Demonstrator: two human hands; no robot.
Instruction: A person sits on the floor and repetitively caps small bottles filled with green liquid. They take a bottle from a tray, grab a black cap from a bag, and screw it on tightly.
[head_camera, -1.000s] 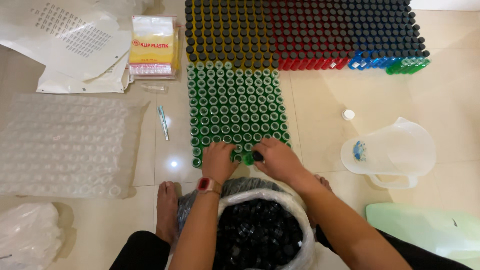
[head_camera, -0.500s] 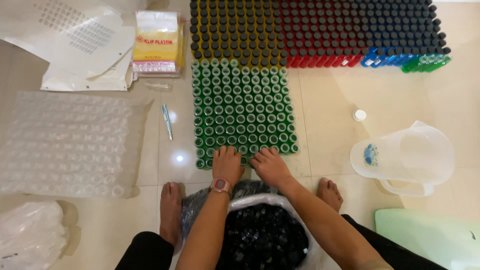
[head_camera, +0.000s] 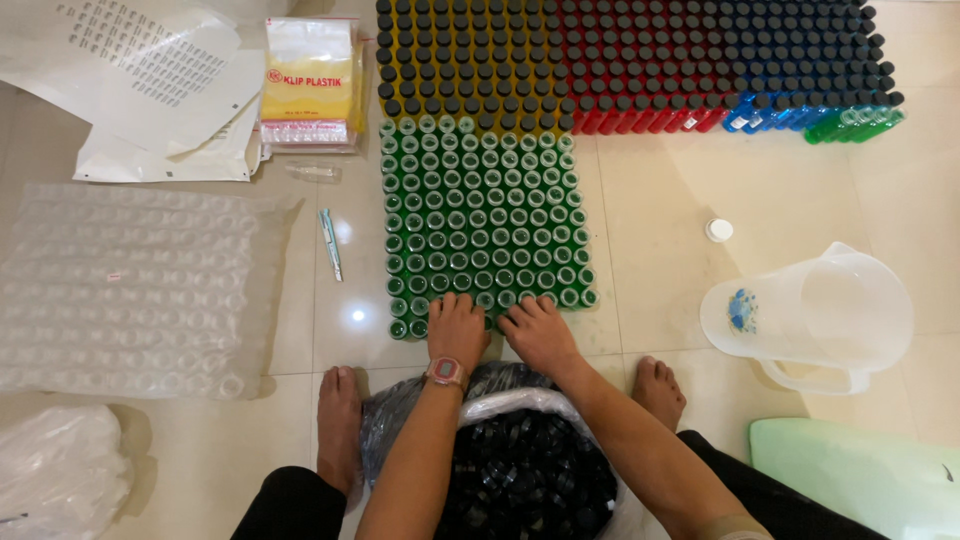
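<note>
Head view: left hand (head_camera: 457, 330) and right hand (head_camera: 540, 335) are resting flat, fingers spread, holding nothing, on the nearest row of uncapped green bottles (head_camera: 485, 225); capped bottles (head_camera: 640, 65) beyond, bag of black caps (head_camera: 520, 480) below wrists.

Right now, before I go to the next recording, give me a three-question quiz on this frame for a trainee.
1. True or false: the green bottles next to the hands have black caps on.
2. Multiple choice: what fills the bag between the person's feet? A) black caps B) green bottles C) paper sheets
3. Short answer: which lidless container stands on the floor to the right of the green bottles?

Key
1. False: their mouths are open; only the yellow, red and blue rows behind them are capped.
2. A. The left hand and right hand rest at the near edge of the green block, just above the bag.
3. The clear plastic jug.
</note>
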